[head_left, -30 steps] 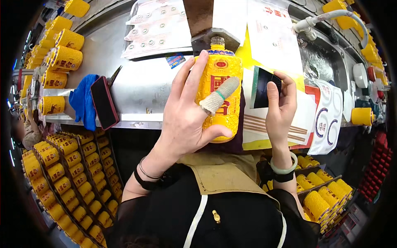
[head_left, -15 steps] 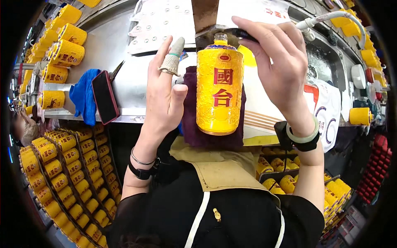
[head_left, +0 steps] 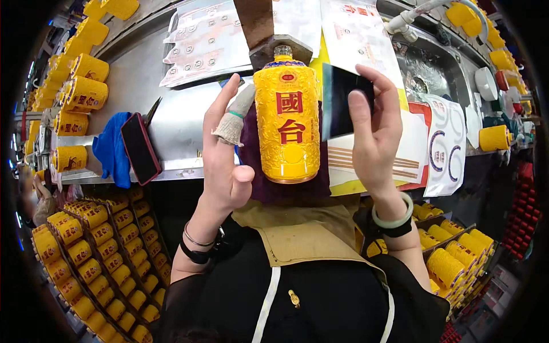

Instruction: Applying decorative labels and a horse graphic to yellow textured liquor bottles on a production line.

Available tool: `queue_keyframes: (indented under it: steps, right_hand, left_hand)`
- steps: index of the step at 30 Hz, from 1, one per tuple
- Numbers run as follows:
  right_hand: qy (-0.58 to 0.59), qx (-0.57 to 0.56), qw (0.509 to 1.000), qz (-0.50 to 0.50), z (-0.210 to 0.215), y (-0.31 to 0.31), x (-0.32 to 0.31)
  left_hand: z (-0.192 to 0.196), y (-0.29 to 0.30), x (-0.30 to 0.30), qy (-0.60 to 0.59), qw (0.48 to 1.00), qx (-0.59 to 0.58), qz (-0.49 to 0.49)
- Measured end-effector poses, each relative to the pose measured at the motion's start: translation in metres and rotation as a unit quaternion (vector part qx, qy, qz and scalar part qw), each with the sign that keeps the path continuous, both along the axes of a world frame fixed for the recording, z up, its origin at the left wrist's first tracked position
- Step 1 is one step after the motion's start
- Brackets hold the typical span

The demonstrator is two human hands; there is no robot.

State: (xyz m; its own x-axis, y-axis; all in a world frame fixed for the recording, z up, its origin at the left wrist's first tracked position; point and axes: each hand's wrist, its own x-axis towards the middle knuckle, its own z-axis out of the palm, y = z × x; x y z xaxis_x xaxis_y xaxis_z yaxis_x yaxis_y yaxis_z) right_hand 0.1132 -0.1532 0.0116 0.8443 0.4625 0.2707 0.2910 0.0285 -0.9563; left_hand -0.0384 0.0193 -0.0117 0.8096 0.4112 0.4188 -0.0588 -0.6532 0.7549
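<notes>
A yellow bottle [head_left: 289, 154] with embossed sides, red characters and a clear glass neck lies on a dark purple cloth [head_left: 251, 171]. Its neck end rests at the notched metal end of a brown bar [head_left: 254, 23]. Along the bottle's left side is my left hand [head_left: 220, 154], fingers stretched out, a grey knitted sleeve on one finger; whether it touches the bottle I cannot tell. Just right of the bottle, my right hand [head_left: 377, 126] grips a dark, flat rectangular piece [head_left: 343, 103] between thumb and fingers. The piece's exact kind is unclear.
A phone [head_left: 140, 148] leans on a blue cloth [head_left: 111, 148] at the left table edge. Printed sheets [head_left: 360, 40] lie behind and to the right. A sink [head_left: 429, 68] with a hose is far right. Racks of yellow bottles [head_left: 108, 251] stand below on both sides.
My right hand has come down from near the bottle's neck to its right side, and the dark piece now shows its broad face. The view has shifted slightly; my left hand stays beside the bottle.
</notes>
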Motion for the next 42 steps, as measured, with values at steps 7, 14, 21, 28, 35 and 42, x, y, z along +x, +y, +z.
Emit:
queue_keyframes:
  steps: [7,14,21,28,35,42]
  right_hand:
    - [0.049,-0.048,0.995,-0.074,-0.044,-0.020,0.002]
    - [0.046,-0.031,0.997,-0.060,-0.028,-0.023,-0.002]
    - [0.066,-0.015,0.996,0.056,-0.018,-0.015,-0.011]
    - [0.046,-0.026,0.998,0.043,-0.007,-0.013,0.003]
    - [-0.208,-0.144,0.963,-0.093,-0.003,-0.006,0.036]
    - [-0.038,-0.038,0.997,-0.049,-0.009,-0.012,0.007]
  left_hand:
    - [0.013,-0.007,0.011,0.087,0.950,0.290,-0.075]
    - [0.018,-0.014,0.005,0.091,0.925,0.340,-0.143]
    - [0.014,-0.016,0.000,0.069,0.942,0.304,-0.124]
    - [-0.004,0.002,-0.034,0.039,0.981,0.188,-0.043]
    - [-0.007,0.089,0.003,0.073,0.987,0.102,0.096]
    - [-0.041,0.161,0.096,0.210,0.951,0.189,0.127]
